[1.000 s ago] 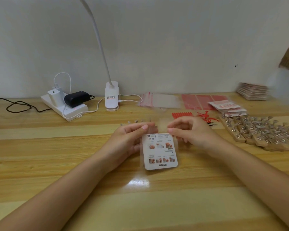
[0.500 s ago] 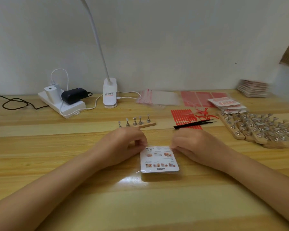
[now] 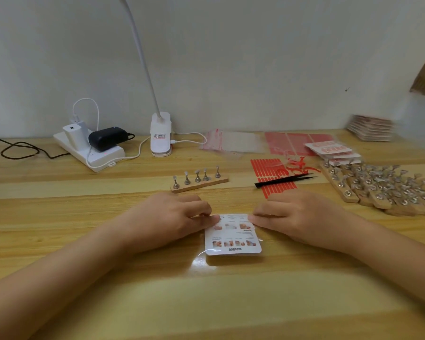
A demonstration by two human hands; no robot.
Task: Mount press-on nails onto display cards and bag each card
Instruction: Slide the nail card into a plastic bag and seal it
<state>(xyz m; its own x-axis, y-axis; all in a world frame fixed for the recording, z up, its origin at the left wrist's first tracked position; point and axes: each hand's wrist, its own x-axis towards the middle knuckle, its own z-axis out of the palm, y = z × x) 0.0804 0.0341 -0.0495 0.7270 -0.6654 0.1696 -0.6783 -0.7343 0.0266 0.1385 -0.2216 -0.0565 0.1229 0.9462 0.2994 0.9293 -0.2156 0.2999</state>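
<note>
Both hands pinching a bagged card flat on the table

The left hand (image 3: 172,219) and right hand (image 3: 297,218) are gripping the card's (image 3: 232,238) far corners between them; its printed writing is too small to read.

Card (image 3: 232,238) on table (image 3: 59,217), between hands

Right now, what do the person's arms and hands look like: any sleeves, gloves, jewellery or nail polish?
Both forearms are bare all the way to the frame's edge; no sleeves show. The left hand and the right hand wear no gloves, and no rings, watch or bracelets are visible. The fingertips are mostly hidden or blurred, so any polish on the nails cannot be judged.
</note>
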